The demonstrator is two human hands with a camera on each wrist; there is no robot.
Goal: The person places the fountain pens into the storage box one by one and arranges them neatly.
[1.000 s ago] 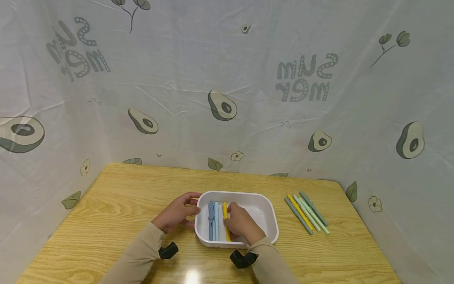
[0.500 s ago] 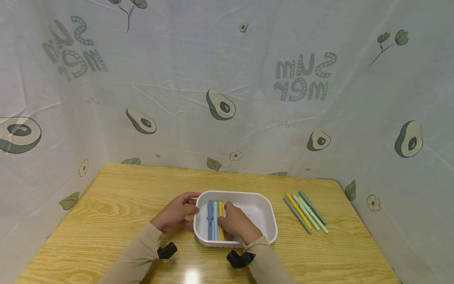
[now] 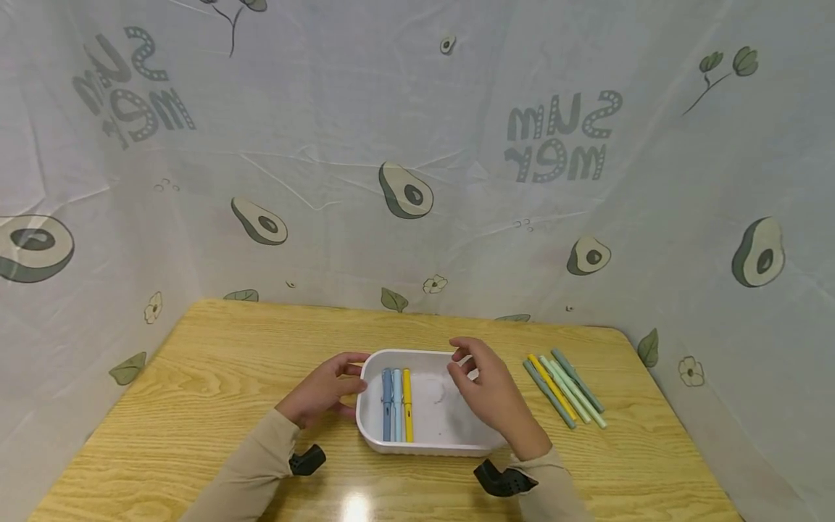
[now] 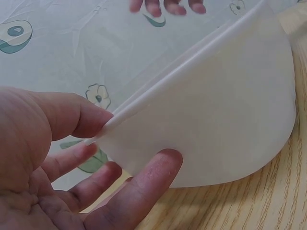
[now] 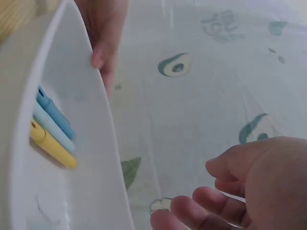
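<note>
Pale fabric (image 3: 313, 116) printed with avocados, leaves and mirrored "summer" lettering is hanging around a wood-grain table (image 3: 248, 355), and a patch of light is glaring off the near edge. On that table, close to the person, a white tray (image 3: 430, 450) is sitting with its long sides running left to right.

At its left end the left hand (image 3: 325, 390) is gripping the wall, the thumb hooking over the rim while fingers are pressing the outside. Well apart from it, the right hand (image 3: 492, 391) is hovering over the tray's right part, its fingers loosely bent and holding nothing.

Inside, toward the left end, three pens are lying side by side, pointing away from the person: a darker blue pen (image 3: 387, 409), a light blue pen (image 3: 397, 409) and a yellow pen (image 3: 408, 413) nearest the middle.

Over on the table, right of the tray, five more pens (image 3: 565, 391) are slanting together in a loose bundle: two grey-green at the outside, a yellow and two pale green between. Beige sleeves (image 3: 251, 460) are covering both forearms, and a black mount (image 3: 308, 460) is showing at each wrist.
</note>
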